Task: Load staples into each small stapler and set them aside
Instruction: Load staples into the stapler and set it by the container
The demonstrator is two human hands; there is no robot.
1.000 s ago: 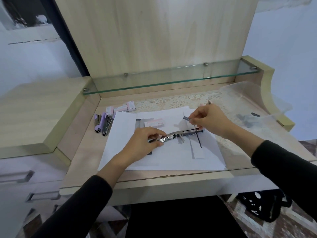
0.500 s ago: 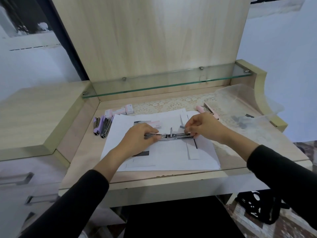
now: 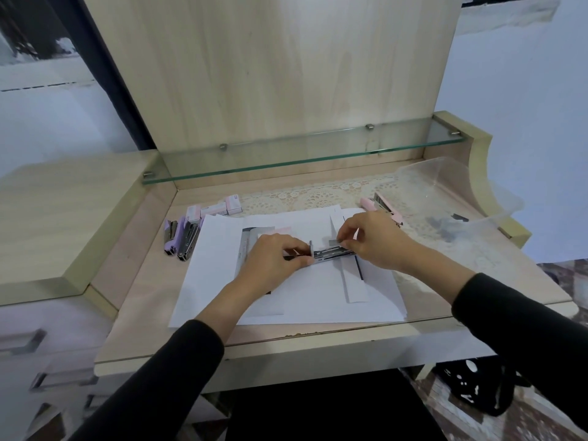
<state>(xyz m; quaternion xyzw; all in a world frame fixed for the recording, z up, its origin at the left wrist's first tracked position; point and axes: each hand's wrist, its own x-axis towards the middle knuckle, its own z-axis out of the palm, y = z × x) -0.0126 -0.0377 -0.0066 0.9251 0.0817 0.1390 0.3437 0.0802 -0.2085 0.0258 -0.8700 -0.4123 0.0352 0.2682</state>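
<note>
A small metal stapler [image 3: 327, 252] lies opened flat on white paper sheets [image 3: 286, 291] in the middle of the desk. My left hand [image 3: 273, 259] grips its left end. My right hand [image 3: 372, 240] pinches a short strip of staples [image 3: 336, 241] at the stapler's open channel. Two purple staplers [image 3: 179, 238] lie at the left of the paper. A pink stapler [image 3: 383, 208] lies behind my right hand. Small pink staple boxes [image 3: 219, 208] sit at the back left.
A clear plastic tub [image 3: 445, 186] stands at the back right on a lace mat. A glass shelf [image 3: 302, 157] overhangs the back of the desk. A raised wooden side top [image 3: 57, 218] flanks the left. A black bag [image 3: 471, 386] lies on the floor at right.
The stapler was lowered from a tilt to lie flat on the paper. My right hand came down with the staple strip to the open channel. The camera tilted slightly.
</note>
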